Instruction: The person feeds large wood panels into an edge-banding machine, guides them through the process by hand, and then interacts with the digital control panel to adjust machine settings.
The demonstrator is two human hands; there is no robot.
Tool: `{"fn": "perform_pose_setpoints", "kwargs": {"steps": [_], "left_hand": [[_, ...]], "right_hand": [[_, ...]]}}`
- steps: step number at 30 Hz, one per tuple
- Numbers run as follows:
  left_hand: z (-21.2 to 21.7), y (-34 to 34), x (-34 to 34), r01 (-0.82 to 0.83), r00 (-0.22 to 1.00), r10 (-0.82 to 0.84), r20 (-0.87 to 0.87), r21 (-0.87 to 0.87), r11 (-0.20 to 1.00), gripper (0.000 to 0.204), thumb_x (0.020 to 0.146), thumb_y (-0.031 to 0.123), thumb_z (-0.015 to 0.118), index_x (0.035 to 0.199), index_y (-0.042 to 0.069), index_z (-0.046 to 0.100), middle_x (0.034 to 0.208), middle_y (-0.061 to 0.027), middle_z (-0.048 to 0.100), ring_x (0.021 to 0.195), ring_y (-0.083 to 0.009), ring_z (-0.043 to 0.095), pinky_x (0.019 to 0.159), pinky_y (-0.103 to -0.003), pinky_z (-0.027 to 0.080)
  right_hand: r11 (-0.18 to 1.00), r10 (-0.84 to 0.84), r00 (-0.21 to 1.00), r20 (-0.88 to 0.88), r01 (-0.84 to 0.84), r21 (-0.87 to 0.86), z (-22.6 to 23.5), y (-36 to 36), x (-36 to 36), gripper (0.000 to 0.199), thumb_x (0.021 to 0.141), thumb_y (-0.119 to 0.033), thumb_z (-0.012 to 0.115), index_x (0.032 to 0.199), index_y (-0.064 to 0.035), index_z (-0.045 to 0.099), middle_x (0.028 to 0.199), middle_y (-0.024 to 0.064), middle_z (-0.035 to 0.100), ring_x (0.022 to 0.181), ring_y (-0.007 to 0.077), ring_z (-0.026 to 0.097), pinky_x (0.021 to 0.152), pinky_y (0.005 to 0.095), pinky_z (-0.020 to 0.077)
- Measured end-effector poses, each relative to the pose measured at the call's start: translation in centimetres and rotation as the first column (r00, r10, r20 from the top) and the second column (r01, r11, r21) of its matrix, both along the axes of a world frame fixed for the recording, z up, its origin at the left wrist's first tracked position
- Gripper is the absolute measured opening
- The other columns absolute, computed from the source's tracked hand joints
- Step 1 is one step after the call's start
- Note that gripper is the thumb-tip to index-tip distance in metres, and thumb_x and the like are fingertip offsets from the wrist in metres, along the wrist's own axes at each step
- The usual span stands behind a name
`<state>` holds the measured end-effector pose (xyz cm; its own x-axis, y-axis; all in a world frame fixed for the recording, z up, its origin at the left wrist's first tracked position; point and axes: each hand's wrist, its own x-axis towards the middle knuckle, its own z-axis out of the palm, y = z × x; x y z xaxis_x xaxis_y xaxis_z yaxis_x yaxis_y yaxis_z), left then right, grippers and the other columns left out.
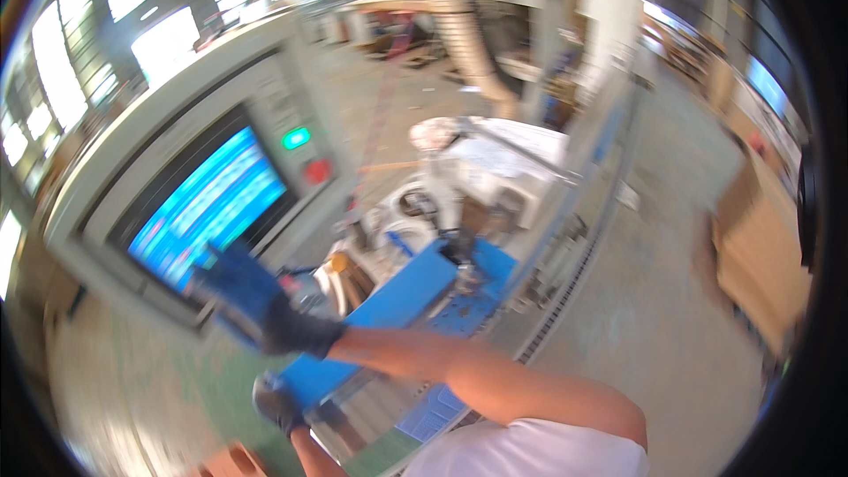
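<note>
From here I see my left hand (276,404) gloved, low beside the blue machine bed (389,309); I cannot tell whether it grips anything. My right hand (252,296), gloved and blurred, fingers spread, reaches at the control panel (177,159) by its blue screen (212,203). With 2 buttons close, green (296,137) and red (317,171), a hurried reach could hit the wrong 1.
</note>
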<state>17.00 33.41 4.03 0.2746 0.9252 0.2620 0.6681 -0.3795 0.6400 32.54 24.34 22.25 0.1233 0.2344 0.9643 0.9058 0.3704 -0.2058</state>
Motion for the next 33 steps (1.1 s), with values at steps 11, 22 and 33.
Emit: {"fn": "perform_pose_setpoints", "kwargs": {"steps": [11, 22, 33], "left_hand": [[-6.7, 5.4, -2.5, 0.08, 0.974, -0.003, -0.227, 0.328, 0.941, 0.044, 0.084, 0.043, 0.045, 0.063, 0.008, 0.061, 0.061, -0.0123, 0.061, 0.054, -0.0297, 0.058, 0.05, -0.042, 0.043], [-3.6, 3.7, -0.9, 0.078, 0.946, -0.051, -0.319, 0.075, 0.994, 0.043, 0.084, 0.041, 0.042, 0.069, 0.006, 0.062, 0.064, -0.0136, 0.061, 0.057, -0.032, 0.057, 0.053, -0.043, 0.043], [-11.3, 9.6, -3.4, 0.188, 0.982, -0.177, -0.063, 0.284, 0.94, 0.04, 0.084, 0.037, 0.042, 0.068, 0.006, 0.061, 0.063, -0.0138, 0.06, 0.055, -0.0311, 0.056, 0.051, -0.042, 0.042]], "right_hand": [[0.991, -0.008, 0.998, -0.068, 0.017, 0.134, 0.2, -2.1, -1.0, 0.053, 0.074, -0.003, 0.056, 0.124, 0.0, 0.038, 0.122, 0.0185, 0.044, 0.124, 0.0387, 0.032, 0.102, 0.0523, 0.0237], [0.989, -0.049, 0.996, -0.069, 0.058, 0.134, 0.6, -3.1, -0.6, 0.048, 0.073, -0.003, 0.057, 0.119, 0.0022, 0.043, 0.121, 0.021, 0.045, 0.123, 0.0379, 0.034, 0.103, 0.0507, 0.0236], [0.991, -0.053, 0.996, -0.067, 0.061, 0.122, 1.0, -2.6, -0.8, 0.046, 0.076, -0.004, 0.055, 0.12, 0.0012, 0.042, 0.123, 0.0196, 0.045, 0.124, 0.0371, 0.034, 0.103, 0.0501, 0.0236]]}}
